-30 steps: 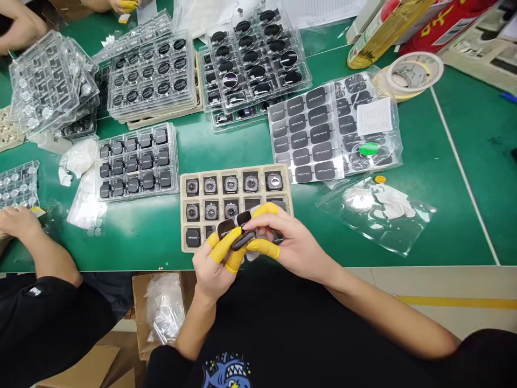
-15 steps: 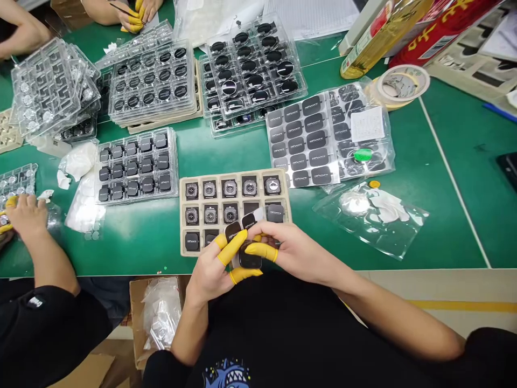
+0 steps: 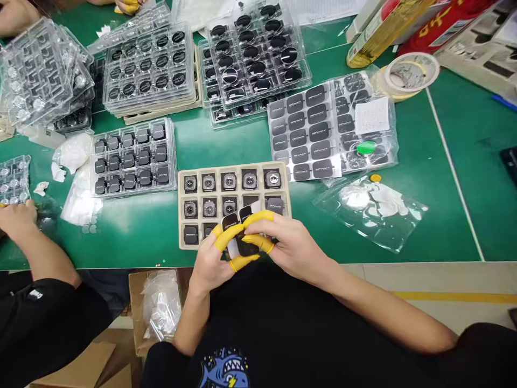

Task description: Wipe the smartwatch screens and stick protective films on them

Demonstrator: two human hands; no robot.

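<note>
Left hand [image 3: 210, 261]: yellow-capped fingers [image 3: 226, 237] pinch the dark square piece [image 3: 245, 245] from the left.
Right hand [image 3: 288, 249]: capped fingers closed on the same piece from the right.
Dark square piece: held at the near edge of the beige tray [image 3: 234, 168], over its front row.
Beige tray: on the green counter [image 3: 428, 161], watch bodies in its far rows.
Film sheet [image 3: 307, 134]: right of and behind the tray.
Co-worker's hand [image 3: 16, 218]: far left of the tray.

A green table [image 3: 444, 178] carries a tan tray [image 3: 287, 186], stacked clear trays [image 3: 145, 70], plastic bags [image 3: 375, 207], a tape roll [image 3: 407, 73] and boxes [image 3: 379, 29].
</note>
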